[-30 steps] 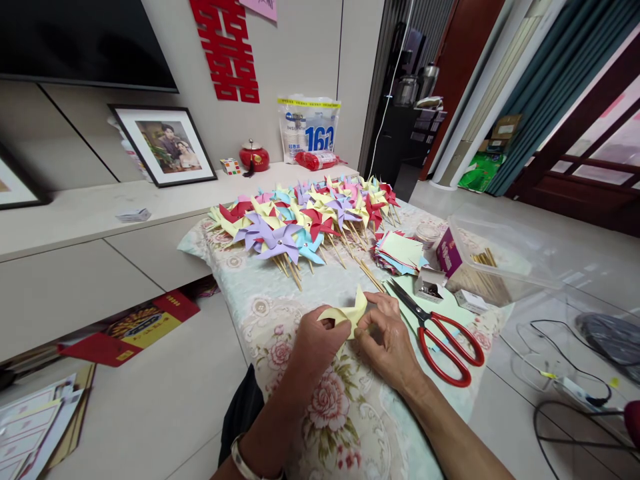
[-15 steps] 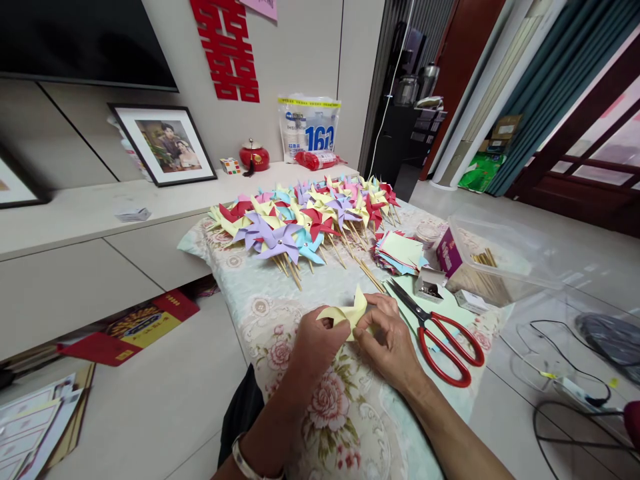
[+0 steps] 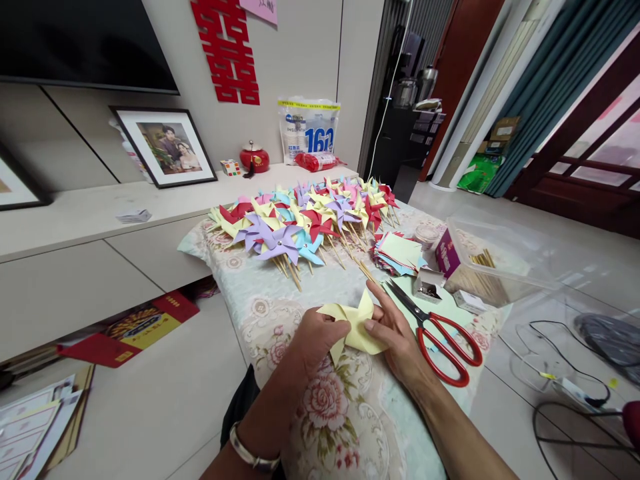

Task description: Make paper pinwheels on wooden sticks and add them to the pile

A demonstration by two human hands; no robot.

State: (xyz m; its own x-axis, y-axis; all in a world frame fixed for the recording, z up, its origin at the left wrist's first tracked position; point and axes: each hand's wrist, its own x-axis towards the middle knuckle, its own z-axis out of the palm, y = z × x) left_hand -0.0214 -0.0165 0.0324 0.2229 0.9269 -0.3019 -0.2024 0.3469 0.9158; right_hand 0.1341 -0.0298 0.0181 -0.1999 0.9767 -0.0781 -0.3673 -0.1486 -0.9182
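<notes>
Paper (image 3: 358, 329), yel., folded, held btwn L hand (image 3: 315, 341) & R hand (image 3: 399, 341).

Silver bangle (image 3: 253, 453) on left wrist: rigid, narrow band, rounded, polished, bright highlights along its curve. Taken as landmark.
Left forearm (image 3: 280, 400): bare on both sides of bangle. Left hand (image 3: 320, 337), up and to the right of bangle: bare, ungloved.
Right forearm (image 3: 440, 407), well right of bangle: bare, narrowing to the wrist. Right hand (image 3: 395, 333): bare.
Dark cloth (image 3: 243, 403), near-black, just above bangle; looks like clothing, cut unclear.
</notes>
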